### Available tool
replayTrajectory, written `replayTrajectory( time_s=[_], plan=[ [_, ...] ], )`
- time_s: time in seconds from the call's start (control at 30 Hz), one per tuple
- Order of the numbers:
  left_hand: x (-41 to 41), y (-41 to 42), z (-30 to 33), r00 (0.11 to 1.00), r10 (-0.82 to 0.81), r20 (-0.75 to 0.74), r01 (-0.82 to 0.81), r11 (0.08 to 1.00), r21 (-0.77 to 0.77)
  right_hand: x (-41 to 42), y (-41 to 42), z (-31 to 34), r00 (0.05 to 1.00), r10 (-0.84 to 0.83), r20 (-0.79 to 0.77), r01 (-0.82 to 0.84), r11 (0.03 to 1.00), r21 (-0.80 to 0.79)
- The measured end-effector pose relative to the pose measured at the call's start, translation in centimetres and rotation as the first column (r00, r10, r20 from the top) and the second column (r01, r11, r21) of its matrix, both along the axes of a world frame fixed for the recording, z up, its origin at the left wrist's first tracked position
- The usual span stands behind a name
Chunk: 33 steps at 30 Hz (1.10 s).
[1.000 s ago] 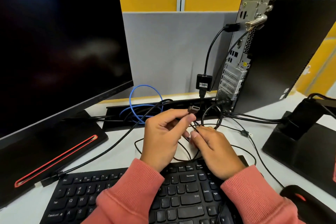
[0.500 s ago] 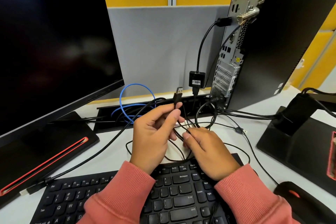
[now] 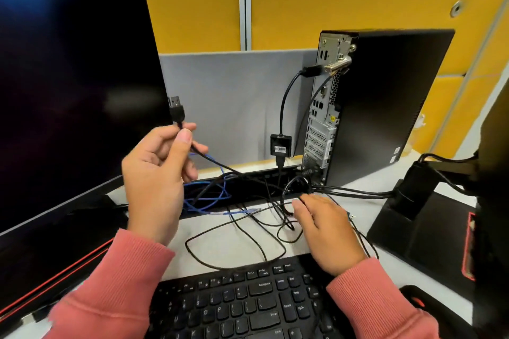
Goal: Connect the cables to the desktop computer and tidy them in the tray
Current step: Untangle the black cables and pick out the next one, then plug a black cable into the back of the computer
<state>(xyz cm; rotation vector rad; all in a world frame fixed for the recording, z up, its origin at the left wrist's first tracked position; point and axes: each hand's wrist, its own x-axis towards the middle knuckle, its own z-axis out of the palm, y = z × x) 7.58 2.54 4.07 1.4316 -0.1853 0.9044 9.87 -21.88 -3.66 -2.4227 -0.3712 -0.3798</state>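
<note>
My left hand (image 3: 157, 173) pinches a black USB cable (image 3: 214, 161) just below its plug (image 3: 176, 109), lifted plug-up so I can read its orientation. My right hand (image 3: 325, 231) rests with fingers loosely curled on the tangled leads on the tabletop (image 3: 234, 239), steadying the slack. The desktop computer (image 3: 380, 107) stands behind with rear ports facing me; the cable tray (image 3: 259, 187) lies at its base.

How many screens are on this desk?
2: one big monitor at the left, and another cut off at the right edge above its stand. Others may lie out of view.
</note>
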Motion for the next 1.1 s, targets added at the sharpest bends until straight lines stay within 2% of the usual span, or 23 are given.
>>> replayTrajectory(
  time_s=[0.2,0.3,0.4,0.53,0.77,0.97,1.1],
  plan=[
    [0.6,-0.3,1.3,1.000,-0.010,0.015,0.011,1.000,-0.029,0.0,-1.8,1.1,0.952,-0.283,0.118,0.289,0.957,-0.039],
    [1.4,-1.4,0.2,0.998,-0.045,-0.048,0.044,0.999,-0.021,0.4,-2.2,0.8,0.923,-0.384,0.010,0.379,0.909,-0.174],
    [2.5,-2.3,-0.8,0.989,-0.081,-0.124,0.082,0.997,0.002,1.1,-2.0,0.5,0.907,-0.403,-0.121,0.349,0.881,-0.319],
    [4.5,-3.1,-1.5,0.978,-0.120,-0.169,0.126,0.992,0.021,2.4,-1.7,0.8,0.892,-0.421,-0.164,0.338,0.863,-0.376],
    [8.1,-3.9,-3.4,0.941,-0.228,-0.251,0.260,0.960,0.101,1.2,-3.5,0.9,0.830,-0.526,-0.185,0.348,0.747,-0.566],
    [9.4,-4.9,-6.6,0.886,-0.392,-0.247,0.412,0.911,0.035,-0.1,-3.7,0.8,0.863,-0.434,-0.257,0.317,0.863,-0.393],
    [9.5,-5.2,-7.6,0.849,-0.466,-0.248,0.475,0.880,-0.026,0.1,-2.8,0.9,0.927,-0.216,-0.306,0.180,0.973,-0.142]
  ],
)
